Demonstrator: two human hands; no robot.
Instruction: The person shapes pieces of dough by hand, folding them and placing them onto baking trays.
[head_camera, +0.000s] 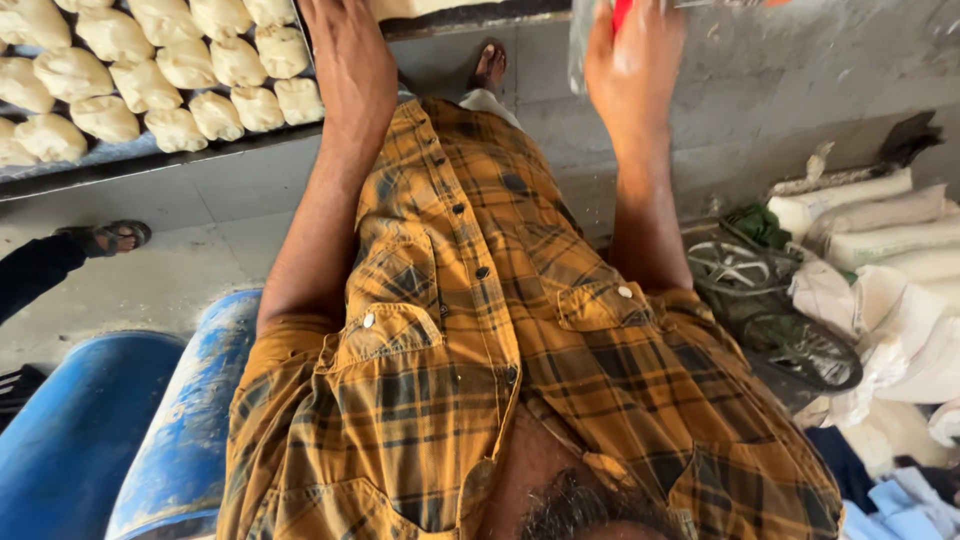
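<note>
I look down my own yellow-and-black checked shirt (480, 330). My left hand (348, 62) reaches forward beside the right edge of a dark tray (120, 155) that holds several pale dough balls (160, 70). Its fingers run out of the top of the frame, so their grip is hidden. My right hand (632, 60) is raised at the top and closed around a clear plastic packet with a red part (600, 20), most of it cut off by the frame. My sandalled foot (490, 65) shows between the arms.
Two blue barrels (120, 430) stand at the lower left. Another person's sandalled foot (110, 237) is on the concrete floor at the left. White sacks (880, 240) and a dark metal wheel-like part (770, 310) lie at the right.
</note>
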